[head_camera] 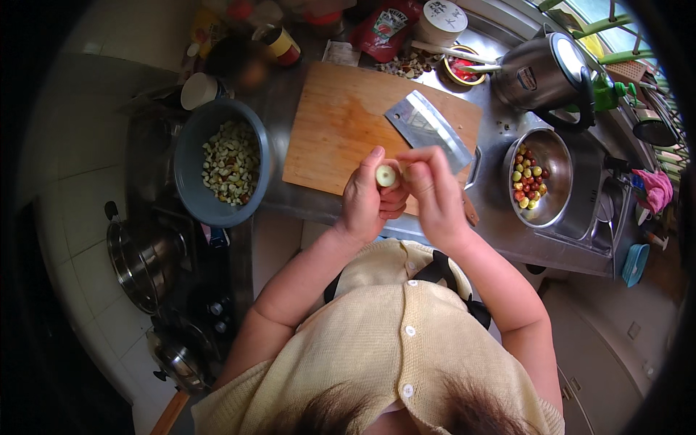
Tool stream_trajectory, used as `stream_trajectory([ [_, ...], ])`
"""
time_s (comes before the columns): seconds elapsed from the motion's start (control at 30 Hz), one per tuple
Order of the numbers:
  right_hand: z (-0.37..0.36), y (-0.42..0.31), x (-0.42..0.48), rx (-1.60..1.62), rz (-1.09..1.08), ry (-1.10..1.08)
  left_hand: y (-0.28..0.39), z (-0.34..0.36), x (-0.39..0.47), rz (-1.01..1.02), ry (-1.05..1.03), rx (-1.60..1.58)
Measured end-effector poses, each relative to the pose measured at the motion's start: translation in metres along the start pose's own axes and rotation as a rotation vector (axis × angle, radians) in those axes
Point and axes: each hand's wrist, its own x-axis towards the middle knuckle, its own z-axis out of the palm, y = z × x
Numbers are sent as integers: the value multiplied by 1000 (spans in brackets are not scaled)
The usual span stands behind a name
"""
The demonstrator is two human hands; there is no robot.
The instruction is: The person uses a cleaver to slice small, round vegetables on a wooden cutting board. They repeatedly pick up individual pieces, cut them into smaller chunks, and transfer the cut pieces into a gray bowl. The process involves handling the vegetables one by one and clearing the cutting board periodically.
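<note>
My left hand (365, 198) is closed around a small fruit (385, 175), probably a jujube. Its pale round face, with a small hole in the middle, points up. Right beside it, my right hand (437, 190) has thumb and fingers bent together, slightly blurred; whether they pinch anything is hard to see. Both hands are above the near edge of a wooden cutting board (337, 136). On the board's right side lies a cleaver (429, 128), its wooden handle (470, 210) partly behind my right hand.
A grey-blue basin (187, 179) at left holds chopped pale pieces. Whole red and green fruits (528, 176) lie in a steel bowl (560, 163) at right. Behind stand an electric kettle (535, 70), a ketchup pouch (385, 27) and an open tin (465, 65). Pots (144, 266) are at far left.
</note>
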Motion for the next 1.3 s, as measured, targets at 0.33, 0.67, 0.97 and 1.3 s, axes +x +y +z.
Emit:
stream_trajectory([
  [0.33, 2, 110, 18, -422, 65, 37, 6, -38, 11, -189, -174, -278],
  [0.67, -39, 100, -18, -1028, -59, 103, 2, -67, 18, -114, -187, -182],
  [0.97, -86, 110, -40, -1112, 140, -37, -6, -84, 20, -32, -24, 57],
  [1.3, -78, 88, -33, -933, 231, 143, -61, -122, 41, 849, 382, 1446],
])
